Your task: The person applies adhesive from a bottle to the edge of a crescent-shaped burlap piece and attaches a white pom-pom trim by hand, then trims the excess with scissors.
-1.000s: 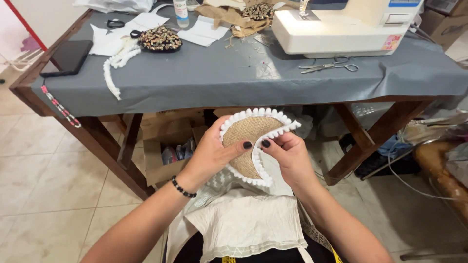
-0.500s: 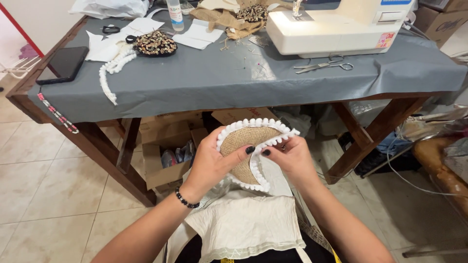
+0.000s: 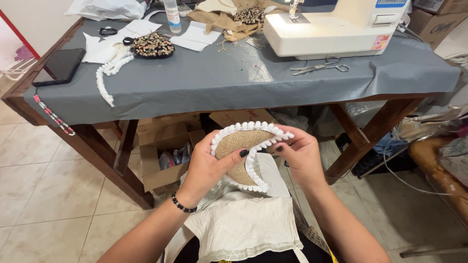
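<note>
— Where's the cup (image 3: 239,146)?
— Over the lap, below the tabletop (image 3: 219,83); left hand (image 3: 207,168) grips it, right hand (image 3: 300,156) fingers pinch the trim (image 3: 253,168)
— Risk?
— Trim could slip crooked if that pinch loosens

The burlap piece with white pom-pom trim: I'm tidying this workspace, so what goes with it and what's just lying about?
In use:
burlap piece
its pom-pom trim
left hand
right hand

Lying about:
sewing machine
scissors
phone
loose pom-pom strip
sequined piece
</note>
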